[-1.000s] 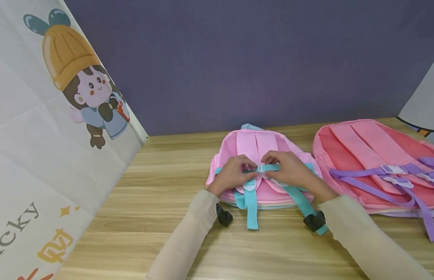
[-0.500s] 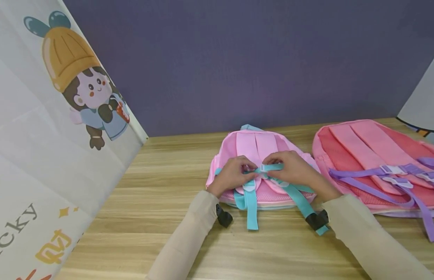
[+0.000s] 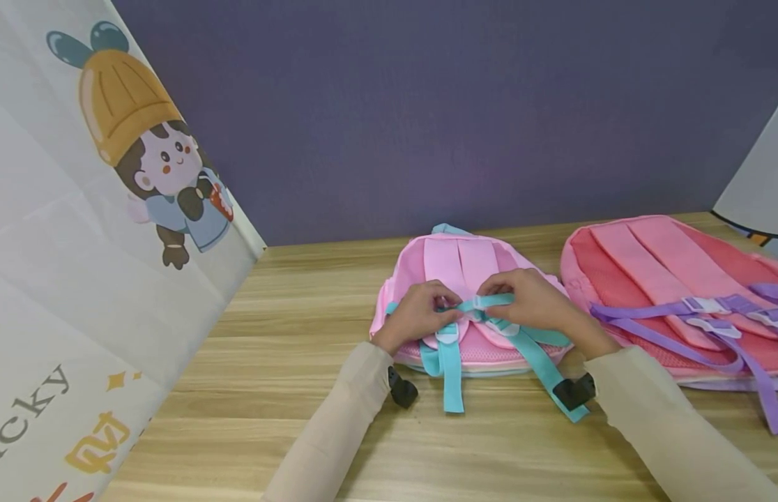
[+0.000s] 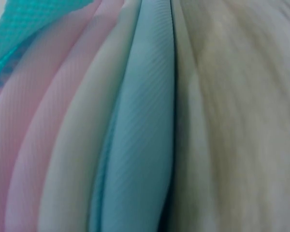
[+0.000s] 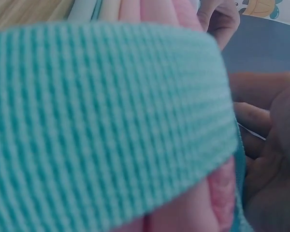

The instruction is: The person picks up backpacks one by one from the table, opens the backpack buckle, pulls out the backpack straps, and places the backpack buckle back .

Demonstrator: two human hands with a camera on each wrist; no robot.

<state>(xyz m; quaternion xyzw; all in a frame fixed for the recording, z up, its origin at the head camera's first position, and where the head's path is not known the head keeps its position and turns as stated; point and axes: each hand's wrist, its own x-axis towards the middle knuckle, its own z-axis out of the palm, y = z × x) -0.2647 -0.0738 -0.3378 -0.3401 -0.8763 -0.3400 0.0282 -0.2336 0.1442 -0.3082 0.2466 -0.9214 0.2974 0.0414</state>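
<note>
A small light-pink backpack (image 3: 414, 268) lies with its shoulder straps up on the wooden table. My left hand (image 3: 419, 312) pinches a teal strap near the white buckle (image 3: 477, 302) in the middle of the pack. On the buckle's other side, my right hand (image 3: 532, 301) grips the teal strap (image 3: 494, 300) between thumb and fingers. Loose teal webbing (image 5: 106, 121) fills much of the right wrist view, with my right hand (image 5: 273, 145) behind it. Only the pack's layered side (image 4: 140, 121) and webbing show in the left wrist view; the left hand is outside it.
A larger coral-pink backpack (image 3: 652, 272) with purple straps (image 3: 652, 307) lies right beside the small one. Teal strap ends (image 3: 452, 380) hang toward the table's front. Behind stands a dark panel (image 3: 426, 125), and a printed white sheet (image 3: 81, 279) rises at the left.
My right hand has moved slightly right, keeping its grip on the teal strap. The white buckle has shifted right with it. My left hand has stayed nearly in place.
</note>
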